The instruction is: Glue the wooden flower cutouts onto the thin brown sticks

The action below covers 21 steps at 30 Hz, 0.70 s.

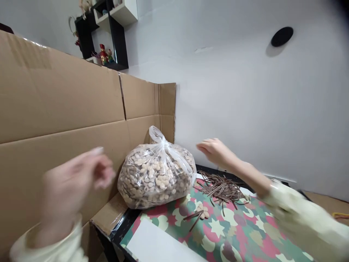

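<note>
My left hand (79, 178) is raised in front of the cardboard on the left, smeared by motion. Its fingers look curled, but whether they hold anything does not show. On the right, my right hand (214, 149) hovers above a pile of thin brown strips (222, 187), touching nothing visible. Its fingers are pressed together, and what lies between them, if anything, is hidden. Between the hands stands a knotted clear plastic bag (156, 174) full of small wooden flower-shaped pieces. One wooden flower piece (202, 211) lies on the patterned sheet, with two brown strips (194, 218) beside it.
A tall cardboard wall (62, 98) closes off the left side and back corner. The table carries a camouflage-like patterned sheet (245, 236) with a white sheet (160, 242) at the front. A white wall (240, 94) rises behind, and a shelf (118, 40) with figurines hangs above.
</note>
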Each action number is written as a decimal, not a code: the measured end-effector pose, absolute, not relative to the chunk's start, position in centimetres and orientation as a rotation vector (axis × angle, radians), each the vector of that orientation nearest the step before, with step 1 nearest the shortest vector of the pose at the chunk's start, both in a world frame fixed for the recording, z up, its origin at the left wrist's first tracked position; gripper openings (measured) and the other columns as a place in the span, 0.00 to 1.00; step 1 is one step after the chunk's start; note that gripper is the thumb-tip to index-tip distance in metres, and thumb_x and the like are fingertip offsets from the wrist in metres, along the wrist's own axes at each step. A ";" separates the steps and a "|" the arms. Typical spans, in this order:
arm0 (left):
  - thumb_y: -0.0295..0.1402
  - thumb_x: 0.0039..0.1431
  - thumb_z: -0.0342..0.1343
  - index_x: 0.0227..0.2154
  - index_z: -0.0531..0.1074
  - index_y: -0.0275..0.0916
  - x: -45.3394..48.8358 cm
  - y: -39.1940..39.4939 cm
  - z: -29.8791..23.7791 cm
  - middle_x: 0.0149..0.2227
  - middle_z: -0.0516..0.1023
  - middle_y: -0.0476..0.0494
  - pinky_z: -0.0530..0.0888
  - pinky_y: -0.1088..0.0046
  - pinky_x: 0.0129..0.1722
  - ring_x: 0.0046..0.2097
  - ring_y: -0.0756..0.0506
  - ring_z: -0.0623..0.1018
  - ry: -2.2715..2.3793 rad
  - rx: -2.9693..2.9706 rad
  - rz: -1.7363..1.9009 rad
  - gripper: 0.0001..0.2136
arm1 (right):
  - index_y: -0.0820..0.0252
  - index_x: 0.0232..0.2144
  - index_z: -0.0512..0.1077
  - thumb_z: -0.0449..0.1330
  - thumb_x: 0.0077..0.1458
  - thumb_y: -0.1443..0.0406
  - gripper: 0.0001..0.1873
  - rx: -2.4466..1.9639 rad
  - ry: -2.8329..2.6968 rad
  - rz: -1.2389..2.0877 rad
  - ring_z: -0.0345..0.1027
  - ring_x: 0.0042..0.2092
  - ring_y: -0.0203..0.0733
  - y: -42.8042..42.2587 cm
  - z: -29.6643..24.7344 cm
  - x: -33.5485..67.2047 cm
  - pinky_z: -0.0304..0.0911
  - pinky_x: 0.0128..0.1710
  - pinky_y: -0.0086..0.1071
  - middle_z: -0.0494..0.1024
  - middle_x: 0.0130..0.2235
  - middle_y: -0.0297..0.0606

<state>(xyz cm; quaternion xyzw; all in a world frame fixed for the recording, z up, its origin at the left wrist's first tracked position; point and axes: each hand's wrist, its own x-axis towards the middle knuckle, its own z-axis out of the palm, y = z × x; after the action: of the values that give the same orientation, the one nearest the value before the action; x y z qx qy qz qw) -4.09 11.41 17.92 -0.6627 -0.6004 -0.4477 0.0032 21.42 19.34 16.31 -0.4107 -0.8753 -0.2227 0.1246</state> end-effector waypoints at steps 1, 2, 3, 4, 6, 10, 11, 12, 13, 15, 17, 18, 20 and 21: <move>0.47 0.63 0.35 0.43 0.70 0.38 -3.6 13.0 19.0 0.38 0.78 0.43 0.71 0.67 0.39 0.39 0.43 0.76 -1.845 -2.131 -1.327 0.23 | 0.61 0.53 0.63 0.53 0.59 0.64 0.20 -1.173 -2.569 -0.680 0.64 0.50 0.48 21.7 18.3 20.2 0.53 0.47 0.37 0.72 0.47 0.48; 0.46 0.63 0.35 0.42 0.71 0.37 -2.8 15.0 19.6 0.39 0.78 0.43 0.70 0.68 0.39 0.39 0.43 0.76 -1.799 -2.155 -1.082 0.23 | 0.62 0.54 0.62 0.53 0.59 0.65 0.20 -1.158 -2.574 -0.707 0.64 0.50 0.48 23.9 19.7 19.1 0.52 0.47 0.36 0.72 0.48 0.49; 0.46 0.61 0.42 0.41 0.72 0.37 -1.8 17.2 19.9 0.41 0.78 0.41 0.69 0.69 0.41 0.41 0.42 0.76 -1.754 -2.202 -0.987 0.20 | 0.63 0.54 0.61 0.52 0.59 0.65 0.21 -1.140 -2.584 -0.735 0.64 0.50 0.48 25.7 20.7 18.2 0.52 0.47 0.36 0.71 0.48 0.50; 0.45 0.58 0.49 0.41 0.71 0.35 -0.8 19.4 19.8 0.43 0.77 0.38 0.68 0.68 0.44 0.44 0.40 0.76 -1.721 -2.223 -0.893 0.18 | 0.64 0.54 0.61 0.53 0.59 0.66 0.21 -1.119 -2.592 -0.759 0.64 0.49 0.47 27.2 21.2 17.5 0.52 0.46 0.35 0.71 0.48 0.50; 0.40 0.53 0.56 0.40 0.72 0.32 0.5 23.3 18.8 0.42 0.77 0.32 0.67 0.65 0.45 0.46 0.36 0.75 -1.700 -2.208 -0.771 0.17 | 0.65 0.50 0.65 0.53 0.58 0.68 0.17 -1.048 -2.643 -0.803 0.65 0.47 0.45 29.4 21.0 16.3 0.51 0.44 0.34 0.73 0.46 0.48; 0.34 0.55 0.55 0.31 0.73 0.33 -0.3 26.5 16.9 0.34 0.78 0.32 0.66 0.66 0.42 0.42 0.36 0.76 -1.674 -2.177 -0.677 0.08 | 0.66 0.38 0.71 0.51 0.59 0.70 0.09 -0.890 -2.763 -0.844 0.67 0.41 0.40 31.8 19.3 14.9 0.49 0.43 0.32 0.77 0.37 0.43; 0.34 0.56 0.53 0.30 0.73 0.34 -0.9 26.5 16.7 0.33 0.79 0.33 0.66 0.67 0.41 0.41 0.37 0.77 -1.665 -2.172 -0.673 0.08 | 0.66 0.37 0.71 0.50 0.59 0.70 0.10 -0.872 -2.771 -0.844 0.67 0.40 0.39 32.1 19.1 14.9 0.48 0.43 0.32 0.77 0.36 0.43; 0.34 0.58 0.51 0.30 0.73 0.35 -1.5 26.3 16.8 0.32 0.79 0.35 0.66 0.68 0.40 0.39 0.39 0.77 -1.655 -2.164 -0.678 0.09 | 0.66 0.36 0.71 0.49 0.60 0.69 0.11 -0.866 -2.767 -0.839 0.67 0.39 0.39 32.3 19.0 14.9 0.48 0.42 0.32 0.77 0.35 0.43; 0.35 0.59 0.49 0.30 0.73 0.36 -2.0 26.1 16.9 0.32 0.79 0.37 0.66 0.69 0.39 0.39 0.40 0.77 -1.646 -2.151 -0.692 0.10 | 0.67 0.36 0.71 0.47 0.61 0.68 0.13 -0.872 -2.753 -0.832 0.67 0.38 0.39 32.5 19.2 15.0 0.48 0.42 0.33 0.77 0.35 0.44; 0.36 0.62 0.45 0.32 0.72 0.38 -2.7 25.7 17.1 0.34 0.78 0.38 0.66 0.70 0.39 0.39 0.41 0.77 -1.633 -2.101 -0.747 0.13 | 0.67 0.36 0.71 0.44 0.63 0.67 0.16 -0.909 -2.711 -0.811 0.67 0.36 0.38 32.8 19.7 15.5 0.47 0.43 0.34 0.77 0.35 0.45; 0.37 0.64 0.41 0.34 0.72 0.37 -3.0 25.5 16.9 0.36 0.78 0.38 0.66 0.70 0.40 0.40 0.41 0.76 -1.627 -2.021 -0.824 0.15 | 0.67 0.36 0.71 0.41 0.64 0.65 0.19 -0.961 -2.674 -0.787 0.67 0.35 0.37 33.2 20.6 16.2 0.47 0.45 0.34 0.77 0.34 0.45; 0.36 0.65 0.40 0.34 0.72 0.37 -3.1 25.4 16.7 0.36 0.78 0.37 0.65 0.69 0.41 0.41 0.41 0.76 -1.626 -1.978 -0.864 0.16 | 0.67 0.36 0.71 0.41 0.64 0.65 0.20 -0.989 -2.660 -0.775 0.67 0.35 0.37 33.4 21.0 16.7 0.47 0.45 0.34 0.77 0.33 0.44; 0.35 0.65 0.38 0.33 0.72 0.37 -3.5 25.1 16.0 0.35 0.78 0.38 0.65 0.70 0.42 0.41 0.42 0.76 -1.624 -1.898 -0.940 0.17 | 0.68 0.36 0.71 0.40 0.65 0.65 0.21 -1.062 -2.632 -0.754 0.68 0.36 0.36 34.1 21.8 17.9 0.48 0.47 0.34 0.77 0.33 0.45; 0.34 0.65 0.38 0.33 0.72 0.37 -3.8 24.8 15.6 0.35 0.78 0.38 0.66 0.70 0.42 0.40 0.42 0.76 -1.622 -1.865 -0.974 0.17 | 0.68 0.35 0.72 0.41 0.65 0.65 0.21 -1.111 -2.612 -0.744 0.68 0.37 0.37 34.5 22.2 18.8 0.49 0.48 0.35 0.77 0.34 0.45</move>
<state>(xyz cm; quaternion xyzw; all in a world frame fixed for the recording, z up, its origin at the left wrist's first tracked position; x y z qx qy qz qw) -3.83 24.85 15.62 -0.6814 -0.5926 -0.3559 0.2404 18.81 34.51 22.17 -0.3765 -0.8854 -0.2522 0.1033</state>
